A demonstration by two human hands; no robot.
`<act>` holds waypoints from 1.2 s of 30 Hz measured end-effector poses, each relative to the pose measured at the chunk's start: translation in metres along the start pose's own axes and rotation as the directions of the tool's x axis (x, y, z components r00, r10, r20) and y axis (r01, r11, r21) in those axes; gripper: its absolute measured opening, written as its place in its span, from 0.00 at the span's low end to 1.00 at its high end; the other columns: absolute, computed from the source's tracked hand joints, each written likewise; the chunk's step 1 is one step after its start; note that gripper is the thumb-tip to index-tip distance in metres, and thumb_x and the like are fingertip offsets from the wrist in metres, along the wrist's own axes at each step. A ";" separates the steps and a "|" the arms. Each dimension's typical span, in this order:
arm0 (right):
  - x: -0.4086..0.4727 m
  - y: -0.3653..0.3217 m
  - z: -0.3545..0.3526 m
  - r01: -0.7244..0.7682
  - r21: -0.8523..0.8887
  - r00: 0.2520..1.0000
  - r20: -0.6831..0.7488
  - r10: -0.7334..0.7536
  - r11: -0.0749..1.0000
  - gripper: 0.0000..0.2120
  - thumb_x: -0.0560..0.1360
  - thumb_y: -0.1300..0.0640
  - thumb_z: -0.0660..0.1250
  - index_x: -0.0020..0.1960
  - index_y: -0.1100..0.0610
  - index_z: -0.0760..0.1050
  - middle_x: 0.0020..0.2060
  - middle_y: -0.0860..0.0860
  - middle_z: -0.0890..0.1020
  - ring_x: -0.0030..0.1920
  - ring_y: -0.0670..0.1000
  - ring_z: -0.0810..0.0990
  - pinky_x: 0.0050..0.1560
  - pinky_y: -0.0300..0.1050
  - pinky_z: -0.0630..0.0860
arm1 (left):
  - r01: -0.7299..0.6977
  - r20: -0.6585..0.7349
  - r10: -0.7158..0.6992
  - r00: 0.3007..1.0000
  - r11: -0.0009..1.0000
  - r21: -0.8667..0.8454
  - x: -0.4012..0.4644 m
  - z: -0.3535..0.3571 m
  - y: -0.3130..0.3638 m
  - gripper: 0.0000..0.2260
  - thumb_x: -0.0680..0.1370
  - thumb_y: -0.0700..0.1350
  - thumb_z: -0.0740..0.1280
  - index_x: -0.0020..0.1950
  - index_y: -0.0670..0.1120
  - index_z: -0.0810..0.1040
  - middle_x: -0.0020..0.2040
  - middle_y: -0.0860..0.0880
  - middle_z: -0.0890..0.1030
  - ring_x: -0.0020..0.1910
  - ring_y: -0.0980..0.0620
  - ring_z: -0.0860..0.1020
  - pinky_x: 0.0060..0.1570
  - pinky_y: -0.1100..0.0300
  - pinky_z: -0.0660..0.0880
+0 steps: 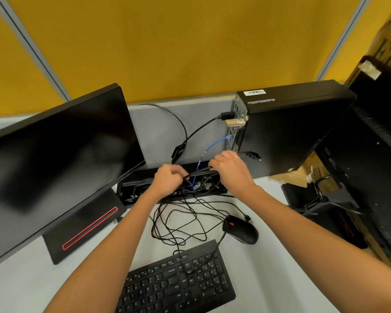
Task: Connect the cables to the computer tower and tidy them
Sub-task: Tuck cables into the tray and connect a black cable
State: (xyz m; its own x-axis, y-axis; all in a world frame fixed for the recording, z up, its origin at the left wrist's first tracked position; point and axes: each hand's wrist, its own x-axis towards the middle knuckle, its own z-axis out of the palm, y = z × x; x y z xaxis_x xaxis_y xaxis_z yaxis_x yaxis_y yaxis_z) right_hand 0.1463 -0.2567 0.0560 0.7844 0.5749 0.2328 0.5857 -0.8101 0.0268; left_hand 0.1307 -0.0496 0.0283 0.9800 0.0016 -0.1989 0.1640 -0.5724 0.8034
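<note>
Computer tower (287,129): standing upright at the back right of the worktop (264,263), rear panel facing left. Connections showing as already made: a black plug (228,115) sitting in an upper port, a pale screw-in connector (236,122) seated just below it, and a blue network cable (209,147) running from a lower port down into the black cable tray (131,195) along the back edge of the worktop. Connections appearing outstanding: a black cable end (253,155) is hanging free just beside the tower's lower rear corner, not plugged in; another loose plug (248,218) is lying near the mouse (240,229). Left hand (167,179): fingers curling closed around a black cable over the tray. Right hand (230,170): fingers curling over a bundle of black cables at the tray; whether the free cable end is running from this grip cannot be told. Tidying: judged barely begun, since a loose tangle of black cable (181,220) is sprawling across the worktop between the tray and the keyboard (178,281), with one strand trailing over the keys. Monitor (54,163): standing at left, screen dark. Overall judgement: connecting partly done, at least one or two plugs remaining, bundling mostly ahead.
</note>
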 end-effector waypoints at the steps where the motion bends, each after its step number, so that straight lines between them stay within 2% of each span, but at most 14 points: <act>1: 0.003 -0.006 -0.001 0.052 0.028 0.999 -0.002 -0.052 0.998 0.19 0.53 0.75 0.74 0.38 0.56 0.81 0.31 0.50 0.78 0.37 0.55 0.77 0.45 0.46 0.76 | -0.007 -0.020 0.005 1.000 0.993 -0.115 0.003 -0.009 0.014 0.14 0.69 0.37 0.62 0.39 0.53 0.83 0.37 0.49 0.82 0.41 0.49 0.77 0.44 0.59 0.71; 4: 0.013 -0.024 -0.001 0.173 0.043 0.984 0.027 -0.174 0.984 0.16 0.56 0.72 0.75 0.39 0.57 0.82 0.32 0.50 0.79 0.39 0.56 0.78 0.45 0.48 0.77 | -0.097 0.012 0.103 0.995 0.961 -0.259 0.010 -0.028 0.068 0.12 0.79 0.36 0.58 0.51 0.41 0.82 0.47 0.48 0.82 0.46 0.55 0.78 0.45 0.71 0.73; 6: 0.022 -0.034 -0.005 0.226 0.050 0.974 0.016 -0.227 0.973 0.14 0.56 0.70 0.76 0.38 0.57 0.82 0.31 0.51 0.79 0.40 0.56 0.79 0.43 0.48 0.77 | -0.114 0.134 0.152 0.979 0.960 -0.258 0.014 -0.028 0.096 0.13 0.82 0.44 0.58 0.54 0.38 0.80 0.48 0.46 0.81 0.44 0.56 0.78 0.44 0.70 0.73; 9: 0.031 -0.044 -0.003 0.262 0.039 0.964 0.034 -0.263 0.964 0.15 0.53 0.72 0.75 0.36 0.58 0.81 0.30 0.53 0.80 0.37 0.57 0.81 0.34 0.45 0.72 | -0.200 0.264 0.204 0.943 0.979 -0.043 0.024 -0.021 0.107 0.15 0.77 0.53 0.66 0.54 0.42 0.81 0.47 0.49 0.82 0.46 0.55 0.79 0.49 0.61 0.74; 11: 0.034 -0.043 0.007 0.249 0.009 0.963 0.101 -0.249 0.968 0.16 0.58 0.70 0.74 0.43 0.57 0.82 0.36 0.56 0.83 0.40 0.59 0.82 0.38 0.49 0.77 | -0.274 0.287 0.239 0.928 0.958 0.087 0.029 -0.014 0.106 0.16 0.73 0.53 0.72 0.57 0.46 0.81 0.50 0.49 0.82 0.49 0.56 0.78 0.49 0.62 0.74; 13: 0.037 -0.041 0.015 0.217 -0.026 0.966 0.146 -0.211 0.976 0.16 0.64 0.67 0.72 0.50 0.55 0.83 0.43 0.56 0.85 0.45 0.60 0.83 0.46 0.53 0.79 | -0.294 0.272 0.263 0.925 0.953 0.076 0.031 -0.006 0.104 0.13 0.73 0.49 0.73 0.57 0.48 0.82 0.47 0.51 0.81 0.45 0.59 0.77 0.45 0.65 0.71; 18: 0.045 -0.040 0.013 0.288 0.055 0.931 0.215 -0.293 0.956 0.17 0.68 0.69 0.64 0.54 0.58 0.80 0.47 0.56 0.84 0.46 0.59 0.82 0.43 0.49 0.76 | -0.203 0.108 0.209 0.972 0.977 -0.066 0.039 0.003 0.093 0.08 0.79 0.42 0.65 0.51 0.45 0.83 0.37 0.53 0.80 0.33 0.63 0.74 0.38 0.69 0.69; 21: 0.042 -0.032 0.010 0.368 0.130 0.923 0.066 -0.378 0.921 0.19 0.68 0.70 0.64 0.56 0.60 0.80 0.52 0.56 0.83 0.54 0.58 0.80 0.51 0.51 0.78 | -0.145 -0.024 0.144 0.989 0.987 -0.071 0.044 -0.004 0.088 0.16 0.81 0.41 0.60 0.34 0.45 0.75 0.27 0.51 0.70 0.25 0.56 0.63 0.29 0.63 0.62; 24: 0.038 -0.021 0.003 0.448 0.226 0.882 -0.272 -0.386 0.865 0.15 0.72 0.67 0.60 0.53 0.62 0.82 0.52 0.55 0.83 0.57 0.55 0.79 0.63 0.49 0.74 | -0.070 -0.114 0.062 0.992 0.995 -0.070 0.055 -0.015 0.079 0.17 0.81 0.38 0.57 0.32 0.45 0.68 0.27 0.50 0.66 0.28 0.52 0.63 0.30 0.58 0.60; 26: 0.037 -0.010 -0.005 0.416 0.205 0.862 -0.399 -0.312 0.886 0.15 0.72 0.69 0.59 0.50 0.63 0.83 0.51 0.55 0.84 0.55 0.55 0.81 0.65 0.50 0.73 | -0.044 -0.113 0.035 0.993 0.996 -0.075 0.062 -0.019 0.071 0.16 0.81 0.37 0.56 0.33 0.44 0.67 0.30 0.49 0.67 0.30 0.51 0.64 0.32 0.57 0.60; 28: 0.041 0.005 -0.020 0.355 0.180 0.864 -0.437 -0.249 0.917 0.13 0.66 0.74 0.62 0.43 0.63 0.82 0.47 0.56 0.84 0.50 0.57 0.82 0.58 0.49 0.76 | -0.024 -0.081 0.012 0.997 0.989 -0.146 0.063 -0.019 0.064 0.15 0.82 0.38 0.54 0.37 0.43 0.73 0.31 0.49 0.67 0.30 0.52 0.63 0.31 0.58 0.59; 30: 0.053 0.020 -0.041 0.321 0.183 0.871 -0.443 -0.214 0.929 0.13 0.64 0.72 0.58 0.38 0.62 0.80 0.41 0.55 0.83 0.45 0.57 0.81 0.49 0.48 0.76 | -0.020 -0.063 0.005 0.998 0.973 -0.232 0.064 -0.018 0.062 0.15 0.83 0.39 0.53 0.43 0.41 0.77 0.33 0.48 0.67 0.30 0.53 0.62 0.31 0.58 0.58; 33: 0.076 0.037 -0.072 0.244 0.190 0.894 -0.423 -0.145 0.951 0.14 0.62 0.70 0.54 0.34 0.61 0.79 0.35 0.53 0.81 0.37 0.57 0.79 0.37 0.47 0.77 | 0.008 -0.046 -0.027 0.999 0.929 -0.371 0.067 -0.016 0.070 0.17 0.83 0.42 0.52 0.43 0.45 0.78 0.33 0.50 0.67 0.28 0.55 0.60 0.32 0.59 0.58; 36: 0.097 0.051 -0.093 0.146 0.196 0.930 -0.361 -0.067 0.970 0.14 0.65 0.68 0.55 0.34 0.58 0.79 0.34 0.51 0.80 0.38 0.56 0.77 0.38 0.44 0.74 | 0.085 0.064 -0.056 0.996 0.724 -0.684 0.070 -0.021 0.091 0.14 0.83 0.44 0.56 0.46 0.40 0.78 0.32 0.50 0.65 0.24 0.58 0.58 0.25 0.65 0.56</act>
State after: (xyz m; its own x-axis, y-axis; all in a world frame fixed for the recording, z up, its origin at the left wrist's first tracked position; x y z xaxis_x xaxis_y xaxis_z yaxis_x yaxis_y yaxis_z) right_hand 0.2332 -0.2526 0.1709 0.6166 0.5477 0.5655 0.7228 -0.6785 -0.1309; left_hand 0.2165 -0.0842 0.0998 0.9600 -0.0192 -0.2793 0.2791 0.1466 0.9490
